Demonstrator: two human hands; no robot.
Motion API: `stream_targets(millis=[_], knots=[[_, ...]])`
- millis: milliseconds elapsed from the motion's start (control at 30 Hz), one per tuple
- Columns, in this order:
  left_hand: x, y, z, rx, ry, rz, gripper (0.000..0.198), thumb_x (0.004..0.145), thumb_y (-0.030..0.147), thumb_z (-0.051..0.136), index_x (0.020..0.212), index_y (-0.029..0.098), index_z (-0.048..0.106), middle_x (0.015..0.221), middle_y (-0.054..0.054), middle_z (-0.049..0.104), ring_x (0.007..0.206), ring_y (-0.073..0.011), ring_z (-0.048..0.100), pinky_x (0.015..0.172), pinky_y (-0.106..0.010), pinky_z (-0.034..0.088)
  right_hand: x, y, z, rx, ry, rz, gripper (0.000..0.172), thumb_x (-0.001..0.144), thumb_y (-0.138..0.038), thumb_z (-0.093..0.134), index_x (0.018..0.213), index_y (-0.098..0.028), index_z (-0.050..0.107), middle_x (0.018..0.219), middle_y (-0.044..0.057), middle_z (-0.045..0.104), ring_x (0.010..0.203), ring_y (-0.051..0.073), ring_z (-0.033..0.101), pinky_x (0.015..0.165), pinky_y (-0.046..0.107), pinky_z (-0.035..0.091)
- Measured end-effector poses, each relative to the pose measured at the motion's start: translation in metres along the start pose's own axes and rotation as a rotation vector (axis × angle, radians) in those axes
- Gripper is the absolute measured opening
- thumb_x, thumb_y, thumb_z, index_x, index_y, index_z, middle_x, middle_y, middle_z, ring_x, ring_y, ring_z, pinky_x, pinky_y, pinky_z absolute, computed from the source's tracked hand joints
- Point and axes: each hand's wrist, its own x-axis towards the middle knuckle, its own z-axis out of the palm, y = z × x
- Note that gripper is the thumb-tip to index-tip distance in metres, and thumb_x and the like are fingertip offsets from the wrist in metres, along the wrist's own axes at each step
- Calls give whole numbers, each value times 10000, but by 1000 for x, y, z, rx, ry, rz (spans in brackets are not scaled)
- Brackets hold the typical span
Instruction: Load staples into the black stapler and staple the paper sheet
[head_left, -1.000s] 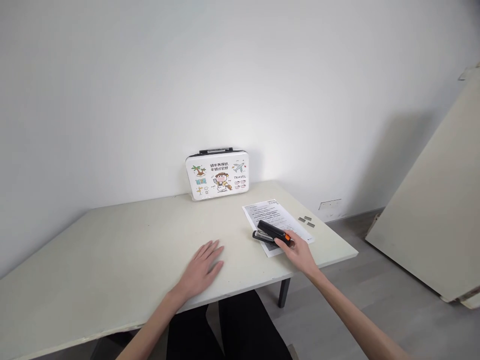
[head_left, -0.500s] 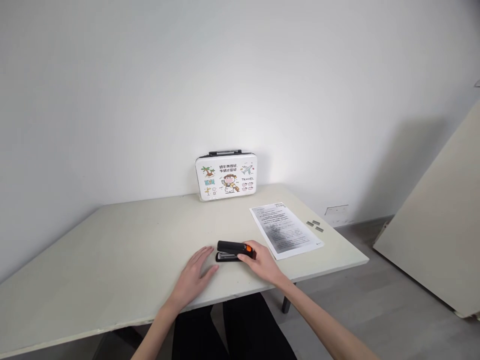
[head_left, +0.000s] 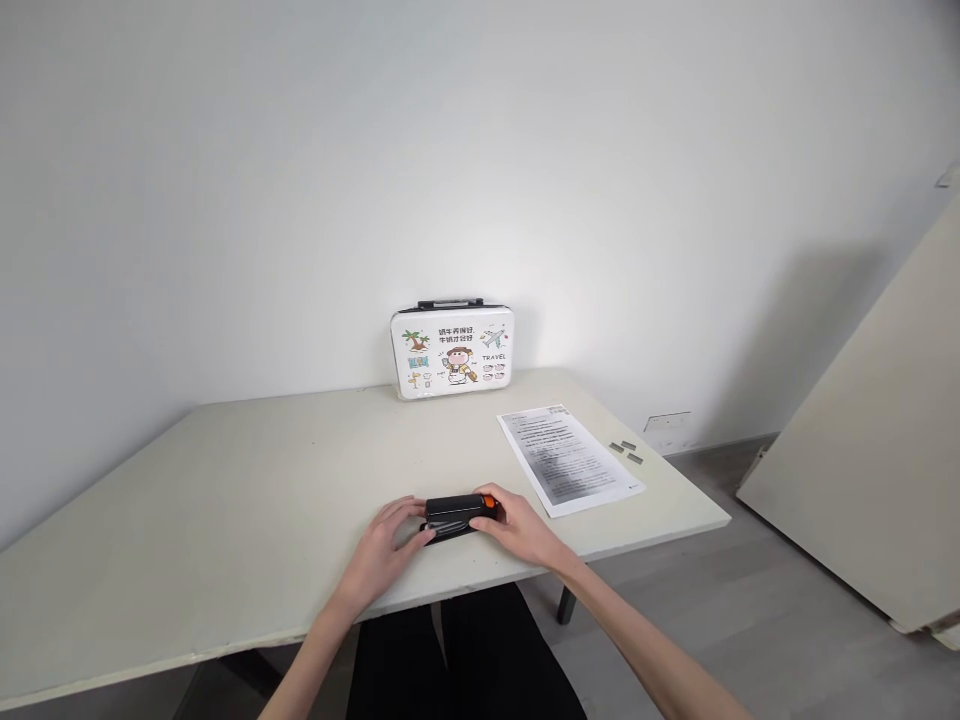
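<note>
On table (head_left: 240,520), near side | right hand (head_left: 521,530): grasping black stapler (head_left: 452,508) by orange-marked end | left hand (head_left: 379,555): at other end, can't tell if gripping | printed sheet (head_left: 566,460): to right

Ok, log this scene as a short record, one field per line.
Left hand: thumb and fingers at the stapler's left end; firmness of hold unclear
Right hand: gripping the stapler's orange-marked end
Stapler: black, top and base apart at the left end
Paper: printed, flat on the table, right of the stapler
Grey strips: three, beside the paper
Case: white, upright near the wall
</note>
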Motion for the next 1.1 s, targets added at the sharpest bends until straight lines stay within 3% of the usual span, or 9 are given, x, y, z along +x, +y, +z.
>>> stream_targets(millis=[500,1100], knots=[[-2,16,-8,-62,8,51,284,958,531,631,930,271,740,1189,-43,754,1151,-258,692,1028,-405,571,-2,-5,1,-30,-14,30,321,926,-449,659,1183,-258,632,1086,35,728,974,241,663,835,362,507],[-4,26,-12,-91,9,86,289,1002,515,578,956,264,713,1107,-53,757,1077,-263,693,976,-404,572,-2,-5,4,-40,20,38,349,911,-466,675,1184,-250,655,1087,39,739,969,236,673,871,372,527]])
